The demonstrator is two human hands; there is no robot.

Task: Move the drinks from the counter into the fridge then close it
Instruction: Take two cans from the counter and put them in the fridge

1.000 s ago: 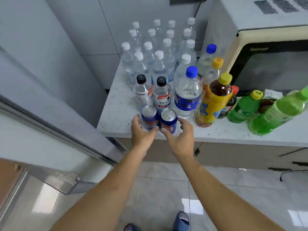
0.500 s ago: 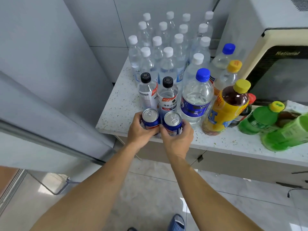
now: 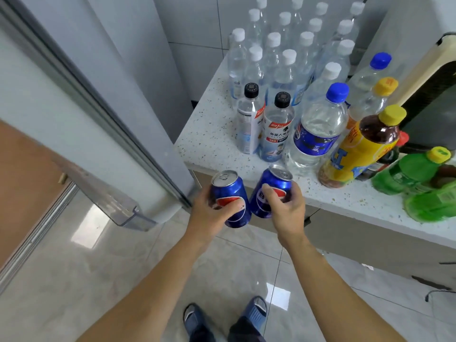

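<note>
We held 2 cans, 1 in each grip: left hand (image 3: pixel 209 213) clenched round the left can (image 3: pixel 230 201), right hand (image 3: pixel 286 208) round the right can (image 3: pixel 270 191), both just off the surface (image 3: pixel 209 141). Rigid, smooth, likely slippery; mid-body holds suited them.

Bright, even light; glare patches on floor tiles (image 3: pixel 84 228); wide-angle bending at edges; slight softness throughout.

Open floor (image 3: pixel 123 280) lay below the hands, while the fridge door (image 3: pixel 81 114) stood left and crowded bottles (image 3: pixel 283 70) filled the counter (image 3: pixel 209 144).
</note>
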